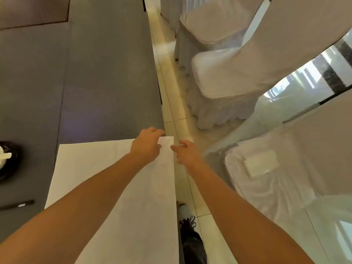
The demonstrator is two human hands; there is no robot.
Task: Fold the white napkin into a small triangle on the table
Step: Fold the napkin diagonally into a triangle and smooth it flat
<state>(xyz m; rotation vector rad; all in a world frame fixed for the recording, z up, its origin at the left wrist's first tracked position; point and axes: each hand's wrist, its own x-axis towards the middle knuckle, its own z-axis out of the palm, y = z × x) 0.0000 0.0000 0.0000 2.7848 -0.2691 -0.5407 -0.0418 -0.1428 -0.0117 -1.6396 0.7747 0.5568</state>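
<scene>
The white napkin (89,168) lies spread flat on the grey table (106,73), its right edge along the table's right edge. My left hand (147,144) rests on the napkin's far right corner, fingers curled over the cloth there. Just past the table edge, my right hand (187,152) pinches the same corner's edge with thumb and fingertips. Both forearms stretch across the lower part of the napkin and hide much of it.
A black pen (19,205) lies on the table left of the napkin, and a dark round dish (8,161) sits at the left border. Several white-covered chairs (238,73) stand on the pale tiled floor to the right. A dark shoe (190,237) shows below the table edge.
</scene>
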